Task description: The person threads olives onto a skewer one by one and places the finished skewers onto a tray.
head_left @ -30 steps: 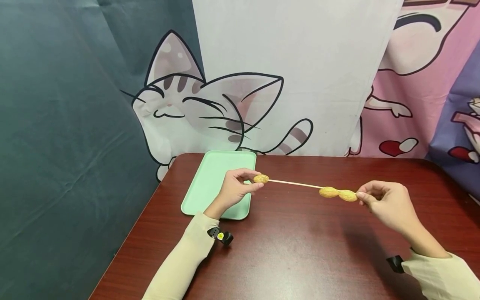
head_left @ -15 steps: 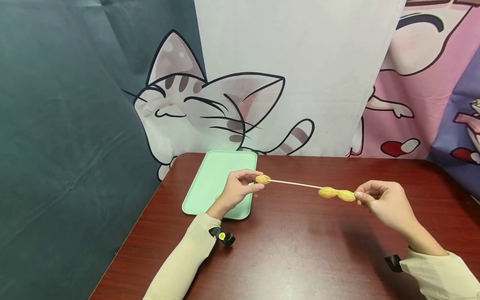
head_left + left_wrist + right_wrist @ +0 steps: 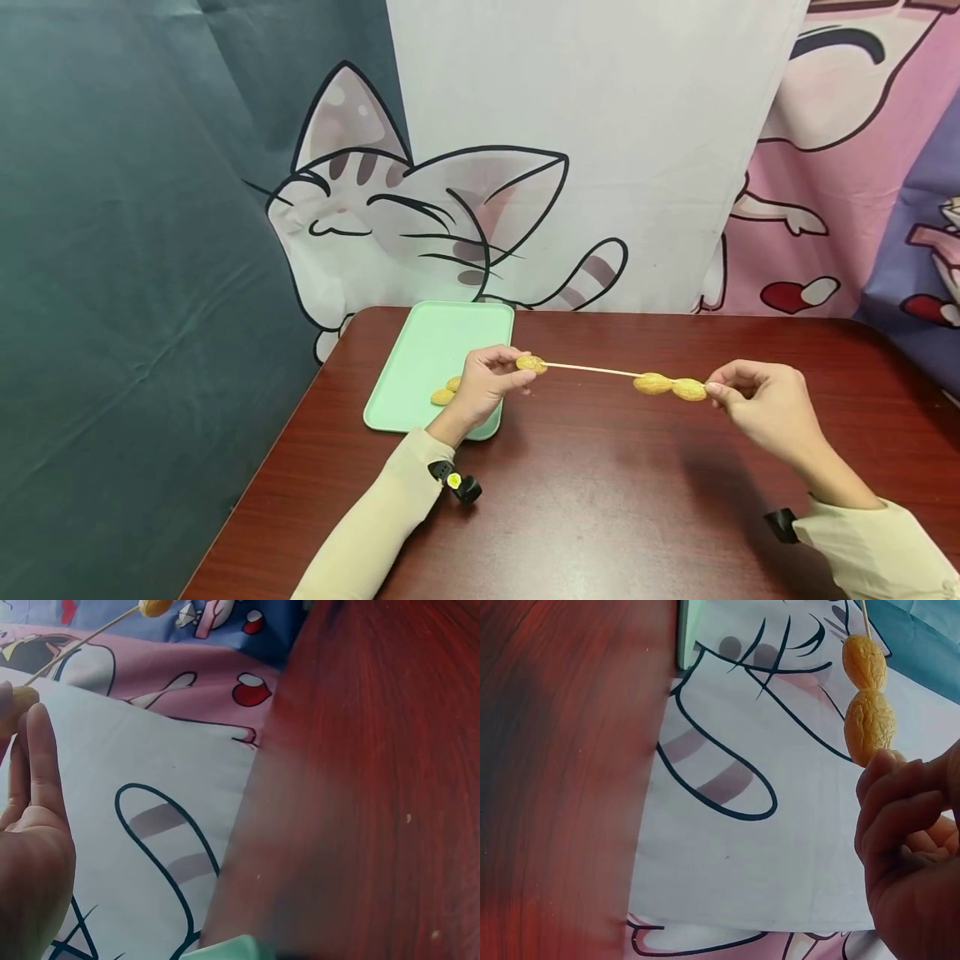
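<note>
In the head view, my left hand [image 3: 486, 385] pinches a golden oval food piece [image 3: 531, 364] between thumb and fingers. A thin wooden skewer [image 3: 588, 368] runs from that piece across to the right, held above the table. Two more wrinkled golden pieces [image 3: 869, 727] are threaded on it, end to end, close to my right hand [image 3: 765, 407]. The thumb and fingertips of that hand pinch the skewer's end just past the last piece; the end itself is hidden in them. In the left wrist view, the fingers [image 3: 45, 757] press against the left piece at the skewer's tip.
A pale green tray [image 3: 420, 342] lies on the dark red wooden table [image 3: 585, 508], behind and left of my left hand. Golden pieces [image 3: 442, 397] lie on it, partly covered by that hand. Cloth with a cartoon cat [image 3: 420, 217] hangs behind the table.
My left hand has shifted slightly right with its piece, and the bare stretch of skewer looks shorter. Golden pieces on the tray have come into view beside the wrist. The right hand moved slightly left.
</note>
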Tool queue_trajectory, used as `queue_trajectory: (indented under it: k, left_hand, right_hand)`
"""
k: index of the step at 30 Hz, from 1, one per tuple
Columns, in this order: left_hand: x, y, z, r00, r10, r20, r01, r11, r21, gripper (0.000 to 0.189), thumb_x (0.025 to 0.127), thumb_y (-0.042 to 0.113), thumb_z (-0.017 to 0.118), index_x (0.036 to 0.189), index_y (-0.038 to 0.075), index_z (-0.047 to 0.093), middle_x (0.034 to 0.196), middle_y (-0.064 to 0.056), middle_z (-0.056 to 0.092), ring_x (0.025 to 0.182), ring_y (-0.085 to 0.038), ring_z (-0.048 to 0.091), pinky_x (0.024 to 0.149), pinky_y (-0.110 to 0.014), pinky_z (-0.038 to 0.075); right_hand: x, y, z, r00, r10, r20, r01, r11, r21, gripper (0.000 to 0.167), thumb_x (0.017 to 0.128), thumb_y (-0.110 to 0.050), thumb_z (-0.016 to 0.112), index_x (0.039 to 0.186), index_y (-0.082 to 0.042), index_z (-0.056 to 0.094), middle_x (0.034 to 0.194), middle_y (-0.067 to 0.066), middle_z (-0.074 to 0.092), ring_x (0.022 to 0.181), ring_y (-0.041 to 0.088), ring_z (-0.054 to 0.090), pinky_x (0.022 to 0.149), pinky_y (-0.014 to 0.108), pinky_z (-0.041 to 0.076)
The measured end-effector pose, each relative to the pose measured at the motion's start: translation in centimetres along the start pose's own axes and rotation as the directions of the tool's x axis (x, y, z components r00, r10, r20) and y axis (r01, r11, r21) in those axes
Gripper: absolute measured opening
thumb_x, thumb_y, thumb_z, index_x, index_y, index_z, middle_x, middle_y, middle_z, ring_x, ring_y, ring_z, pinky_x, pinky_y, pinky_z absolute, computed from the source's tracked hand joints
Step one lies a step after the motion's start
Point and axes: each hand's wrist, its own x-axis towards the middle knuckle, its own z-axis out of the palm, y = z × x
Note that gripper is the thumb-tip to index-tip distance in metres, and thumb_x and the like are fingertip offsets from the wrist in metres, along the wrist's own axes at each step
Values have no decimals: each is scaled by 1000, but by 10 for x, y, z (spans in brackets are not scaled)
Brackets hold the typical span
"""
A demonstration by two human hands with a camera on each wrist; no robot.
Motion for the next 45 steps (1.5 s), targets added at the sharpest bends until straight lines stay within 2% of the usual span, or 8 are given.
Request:
queue_trajectory:
  k: [4,10,18,24,26,31,33,45]
  left_hand:
    - [-2,-2,1,1000,-24,-5,24,1000,9,46,78,-22,62,87,21,76,91,3,72,72,-7,67,57,-24,58]
    - [-3,-4,4,998,-51,-25,50,998,-40,49,78,-23,60,88,22,76,92,4,72,72,-6,67,56,-24,57]
    - [-3,-6,11,991,-105,-77,100,993,-65,50,82,-21,59,86,26,77,90,6,72,68,-4,65,44,-17,48]
    - [-4,-10,12,991,-115,-70,110,992,-61,43,81,-15,64,87,26,77,91,5,73,67,-4,65,44,-18,48]
    - [-4,-12,12,991,-118,-64,115,992,-59,36,81,-9,69,87,26,77,91,5,73,67,-4,64,44,-18,48]
    - [-4,-12,15,987,-144,-70,140,988,-63,37,83,-10,67,87,26,77,90,5,73,68,-4,65,43,-18,48]
    - [-4,-11,16,987,-144,-74,139,988,-65,44,84,-16,62,88,26,77,90,5,73,69,-3,65,43,-18,48]
    - [-2,-13,23,992,-115,-51,110,991,-82,48,83,-17,61,87,27,78,92,7,70,71,-3,63,41,-18,47]
  right_hand:
    - [0,1,4,1000,-13,-17,13,1000,0,18,79,9,72,72,-7,68,57,1,61,46,0,49,39,19,36]
    - [-1,-1,8,1000,-8,-30,8,1000,4,18,78,10,71,72,-7,69,57,1,64,46,0,52,39,19,37]
    - [-1,-2,13,997,-1,-74,2,1000,8,20,76,13,71,70,-7,70,57,2,65,45,-2,52,38,17,36]
    - [0,-1,16,997,-14,-75,16,1000,16,20,77,12,73,70,-7,70,56,0,64,46,-3,50,39,16,36]
    - [0,-1,17,997,-24,-79,25,1000,11,21,76,13,72,70,-7,70,56,2,63,46,-2,50,39,16,36]
    - [1,-6,19,995,-34,-90,35,999,8,22,75,13,72,69,-8,69,56,1,63,45,-2,49,39,16,36]
    - [1,-8,20,996,-32,-87,33,999,14,22,76,13,73,69,-8,70,56,0,63,45,-2,49,39,16,35]
    - [2,-16,27,993,-59,-107,62,998,25,25,75,14,73,68,-10,69,55,0,62,44,-2,47,38,16,35]
